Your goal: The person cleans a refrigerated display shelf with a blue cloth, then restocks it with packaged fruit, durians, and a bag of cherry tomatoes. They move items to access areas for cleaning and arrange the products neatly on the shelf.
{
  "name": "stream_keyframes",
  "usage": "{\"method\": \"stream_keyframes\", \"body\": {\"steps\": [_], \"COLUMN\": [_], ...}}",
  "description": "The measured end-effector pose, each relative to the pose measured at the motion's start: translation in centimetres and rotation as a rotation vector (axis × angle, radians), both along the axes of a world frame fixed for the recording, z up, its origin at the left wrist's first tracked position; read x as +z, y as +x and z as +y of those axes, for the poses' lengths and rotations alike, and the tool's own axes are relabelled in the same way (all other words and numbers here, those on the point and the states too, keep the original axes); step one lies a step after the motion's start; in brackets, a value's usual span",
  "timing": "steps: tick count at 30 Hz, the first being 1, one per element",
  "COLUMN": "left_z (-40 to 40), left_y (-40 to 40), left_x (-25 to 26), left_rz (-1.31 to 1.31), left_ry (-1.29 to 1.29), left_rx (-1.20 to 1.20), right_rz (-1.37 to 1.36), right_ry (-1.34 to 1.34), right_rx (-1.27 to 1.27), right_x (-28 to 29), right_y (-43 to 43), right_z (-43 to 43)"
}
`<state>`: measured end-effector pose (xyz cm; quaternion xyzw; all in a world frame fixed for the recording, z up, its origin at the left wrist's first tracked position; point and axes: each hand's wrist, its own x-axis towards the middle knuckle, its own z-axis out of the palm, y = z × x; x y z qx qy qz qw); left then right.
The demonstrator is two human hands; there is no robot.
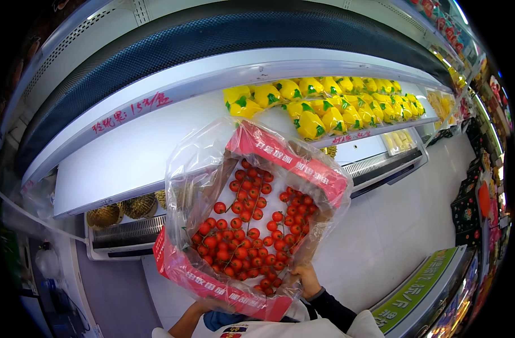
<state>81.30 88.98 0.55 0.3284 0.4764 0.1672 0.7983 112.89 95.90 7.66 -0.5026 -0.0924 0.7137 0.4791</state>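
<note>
A red-and-white printed cardboard box [286, 157] with a clear plastic liner [192, 158] is held tilted in front of my body. Inside lie many cherry tomatoes [240, 252] on green vine stems, heaped towards the near side, with white bottom showing between the bunches. My right hand [307, 279] grips the near right side of the box, over the plastic. At the near left edge is my left hand [201, 307], holding the box from below; its fingers are hidden under the cardboard.
Beyond the box, a white refrigerated display shelf [126, 162] bears rows of yellow wrapped fruit [342, 112] on its right. Durians [140, 206] sit on the lower tier, behind an air grille [128, 232]. A green-fronted display counter [414, 291] stands at right, with dark cartons [466, 207] beyond the floor.
</note>
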Motion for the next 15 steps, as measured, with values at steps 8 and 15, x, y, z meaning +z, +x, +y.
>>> {"method": "stream_keyframes", "body": {"steps": [8, 15], "left_z": [-1.1, 0.1], "left_y": [17.4, 24.8], "left_x": [6.8, 1.8], "left_rz": [0.037, 0.082], "left_ry": [-0.064, 0.101], "left_rx": [-0.108, -0.251], "right_rz": [0.058, -0.028], "right_ry": [-0.081, -0.053], "right_rx": [-0.126, -0.277], "right_x": [-1.6, -3.7], "right_y": [15.8, 29.4], "right_z": [-7.9, -11.4]}}
